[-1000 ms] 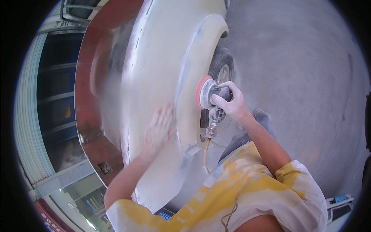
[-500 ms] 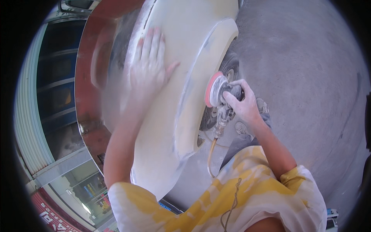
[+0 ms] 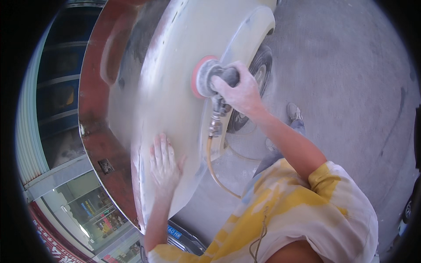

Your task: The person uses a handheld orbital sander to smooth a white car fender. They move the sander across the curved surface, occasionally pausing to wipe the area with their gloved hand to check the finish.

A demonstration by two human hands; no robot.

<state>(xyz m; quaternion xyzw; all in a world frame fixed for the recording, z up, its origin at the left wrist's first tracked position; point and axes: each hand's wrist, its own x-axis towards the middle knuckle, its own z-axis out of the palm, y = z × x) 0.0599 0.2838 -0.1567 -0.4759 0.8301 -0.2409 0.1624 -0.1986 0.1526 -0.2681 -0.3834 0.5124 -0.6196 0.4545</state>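
A cream-coated car fender (image 3: pixel 175 57), dusty white along its upper edge, curves across the middle of the view. My right hand (image 3: pixel 241 90) is wrapped round the dark top of an air sander (image 3: pixel 208 79). The sander's round pad, pink at the rim, faces the fender beside the wheel arch; whether it presses on the surface is hard to make out. From the sander's metal fitting a tan air hose (image 3: pixel 215 175) hangs down toward my shirt. My dust-covered left hand (image 3: pixel 165 165) lies flat on the lower, nearer part of the fender, fingers stretched out and holding nothing.
Beyond the fender runs the red edge (image 3: pixel 97 144) of the car's open engine bay or body. A tyre (image 3: pixel 261 65) sits under the wheel arch. My shoe (image 3: pixel 294 112) stands on the grey concrete floor (image 3: pixel 346 87). Shopfront windows (image 3: pixel 90 210) lie at lower left.
My right hand has brought the sander left, from beside the wheel onto the fender area. My left hand has slid down the panel toward me. The view has shifted slightly.
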